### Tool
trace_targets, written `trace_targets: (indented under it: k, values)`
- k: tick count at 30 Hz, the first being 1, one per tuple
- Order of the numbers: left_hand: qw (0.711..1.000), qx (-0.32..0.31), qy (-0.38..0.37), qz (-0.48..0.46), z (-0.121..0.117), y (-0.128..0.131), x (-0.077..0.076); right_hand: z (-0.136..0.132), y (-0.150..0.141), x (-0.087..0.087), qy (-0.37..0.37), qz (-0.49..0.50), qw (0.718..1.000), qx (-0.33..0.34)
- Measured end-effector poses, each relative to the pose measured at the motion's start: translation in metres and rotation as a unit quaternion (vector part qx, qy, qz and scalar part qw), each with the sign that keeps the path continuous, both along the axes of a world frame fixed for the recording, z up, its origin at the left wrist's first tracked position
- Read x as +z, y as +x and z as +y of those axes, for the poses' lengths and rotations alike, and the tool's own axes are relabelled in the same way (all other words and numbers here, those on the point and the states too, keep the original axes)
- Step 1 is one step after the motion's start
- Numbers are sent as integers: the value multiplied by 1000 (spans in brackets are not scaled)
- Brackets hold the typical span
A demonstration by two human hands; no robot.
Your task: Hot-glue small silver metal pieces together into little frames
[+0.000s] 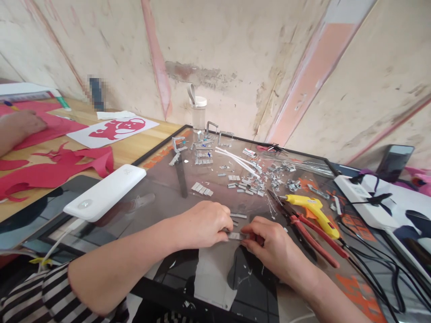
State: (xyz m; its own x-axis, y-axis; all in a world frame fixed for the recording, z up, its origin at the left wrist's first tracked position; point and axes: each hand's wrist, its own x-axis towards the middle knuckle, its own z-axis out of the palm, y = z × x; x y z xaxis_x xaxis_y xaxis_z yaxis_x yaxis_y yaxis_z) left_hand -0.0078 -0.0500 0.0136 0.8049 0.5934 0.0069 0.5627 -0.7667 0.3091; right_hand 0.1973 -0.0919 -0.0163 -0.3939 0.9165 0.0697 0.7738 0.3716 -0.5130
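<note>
A small flat grey strip [235, 236] spans the gap between my two hands, low over the dark glass tabletop [164, 211]. Its left end is pinched by my left hand [210, 224], its right end by my right hand [266, 237]. Just beyond the fingers lie thin grey strips [239, 216]. Farther off is a panel of joined grey pieces [202, 189], and right of it a heap of small grey pieces [251, 184]. Close to my right hand rest red-handled pliers [314, 237] and a yellow glue gun [314, 211].
A white power bank [106, 193] lies at left. At the back stand a lidded bottle [198, 112] and small grey frames [212, 128]. A power strip [362, 202] with black cables is at right. Another person's hand [23, 125] rests on red paper [57, 128].
</note>
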Motion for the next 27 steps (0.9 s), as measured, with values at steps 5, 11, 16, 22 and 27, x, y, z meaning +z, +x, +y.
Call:
trace_targets:
  k: [5,11,16,22,27]
  values:
    - [1000,0,8,9,-1,2,-2,0,-3,1,-4,2,1000,12]
    - [1000,-2,13,16,-2,3,-2,0,-4,0,8,-1,1000,19]
    - [1000,-2,5,21,-2,4,0,-1,-4,0,15,2,999,28]
    - [1000,-3,-3,13,-1,6,-1,-1,-6,2,23,19,999,38]
    - [1000,-2,-6,10,-2,6,0,-1,-6,3,13,12,999,29]
